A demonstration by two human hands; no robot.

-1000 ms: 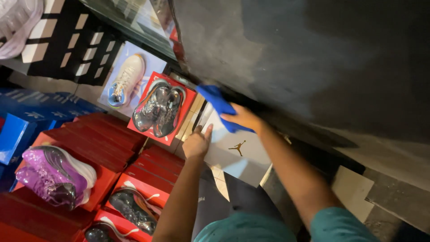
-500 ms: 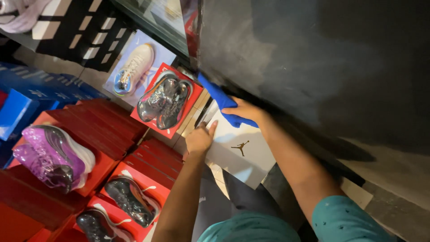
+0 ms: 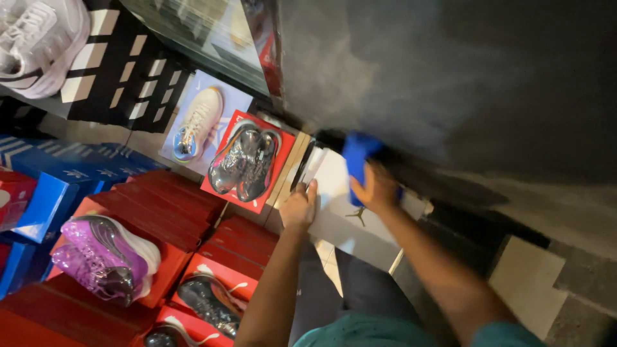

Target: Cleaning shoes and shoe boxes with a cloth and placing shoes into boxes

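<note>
Since the earlier frame my right hand (image 3: 376,187) has carried the blue cloth (image 3: 357,157) up from the white box (image 3: 340,218) toward the dark wall (image 3: 450,83); my left hand (image 3: 299,207) has kept its place on the box's near edge.

Right grip: fingers closed around the cloth, bunched in the palm. Left grip: flat and open, holding nothing, pressing the box.

Handling, by judgement: the cloth is soft, light and limp; take it bunched, anywhere. The box looks like stiff card, light, its lid easily dented; hold it by the edges.

Surroundings: a red box (image 3: 247,160) with dark shoes touches the white box on the left. Stacked red boxes (image 3: 160,205) and a purple shoe (image 3: 103,257) crowd the lower left.
</note>
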